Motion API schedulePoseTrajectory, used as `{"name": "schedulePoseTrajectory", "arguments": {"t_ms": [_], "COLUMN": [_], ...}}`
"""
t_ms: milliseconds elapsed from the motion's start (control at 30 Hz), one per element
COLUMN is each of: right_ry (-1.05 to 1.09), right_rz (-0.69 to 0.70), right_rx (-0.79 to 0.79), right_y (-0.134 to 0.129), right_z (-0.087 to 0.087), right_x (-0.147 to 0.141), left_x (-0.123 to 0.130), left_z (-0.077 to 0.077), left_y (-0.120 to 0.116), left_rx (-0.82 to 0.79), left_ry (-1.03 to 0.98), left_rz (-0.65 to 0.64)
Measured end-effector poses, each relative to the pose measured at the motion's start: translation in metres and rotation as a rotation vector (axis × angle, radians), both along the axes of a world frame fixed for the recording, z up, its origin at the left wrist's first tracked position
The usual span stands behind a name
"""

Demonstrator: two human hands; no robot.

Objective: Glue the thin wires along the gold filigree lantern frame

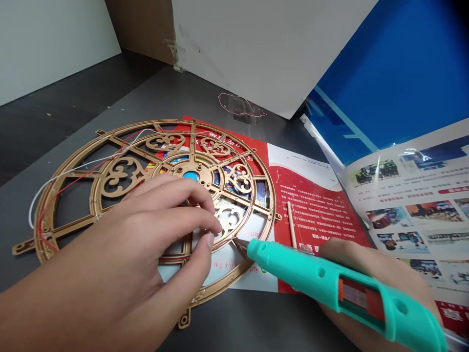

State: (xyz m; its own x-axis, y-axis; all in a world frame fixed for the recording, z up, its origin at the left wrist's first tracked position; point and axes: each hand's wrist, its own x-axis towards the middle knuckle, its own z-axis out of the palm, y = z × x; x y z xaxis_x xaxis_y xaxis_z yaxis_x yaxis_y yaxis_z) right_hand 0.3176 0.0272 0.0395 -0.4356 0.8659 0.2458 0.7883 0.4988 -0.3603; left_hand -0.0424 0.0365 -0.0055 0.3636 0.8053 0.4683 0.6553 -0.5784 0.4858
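A gold openwork wheel-shaped frame with scroll ornaments lies flat, red and white thin wires running along its rings. My left hand reaches over it from the left. Its thumb and fingertips come together at the lower right of the inner ring, where the thin wire seems pinched; the fingers partly hide this spot. My right hand is wrapped round a teal glue pen, which covers most of its fingers. The pen's dark pointed tip is at the inner ring, just right of my left fingertips.
Under the frame lies a red and white printed leaflet, with a thin wooden stick on it. Behind are a loose coil of thin wire and a large white box. A blue printed sheet stands at the right.
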Motion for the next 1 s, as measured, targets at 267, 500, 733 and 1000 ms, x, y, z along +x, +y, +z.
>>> {"name": "schedulePoseTrajectory", "arguments": {"t_ms": [267,500,733,1000], "right_ry": [-0.089,-0.146,-0.119,-0.006], "right_rz": [-0.012,-0.001,0.061,0.03], "right_rx": [0.061,0.099,0.059,0.057], "right_y": [-0.005,-0.009,-0.006,-0.009], "right_z": [-0.004,-0.006,-0.003,-0.012], "right_x": [0.003,0.007,0.007,0.005], "left_x": [0.013,0.011,0.005,0.004], "left_z": [0.008,0.01,0.0,-0.021], "left_y": [0.009,0.008,0.0,-0.011], "left_rx": [0.091,0.115,0.061,0.001], "left_ry": [-0.054,-0.04,-0.019,0.018], "left_rz": [0.069,0.055,0.131,0.169]}}
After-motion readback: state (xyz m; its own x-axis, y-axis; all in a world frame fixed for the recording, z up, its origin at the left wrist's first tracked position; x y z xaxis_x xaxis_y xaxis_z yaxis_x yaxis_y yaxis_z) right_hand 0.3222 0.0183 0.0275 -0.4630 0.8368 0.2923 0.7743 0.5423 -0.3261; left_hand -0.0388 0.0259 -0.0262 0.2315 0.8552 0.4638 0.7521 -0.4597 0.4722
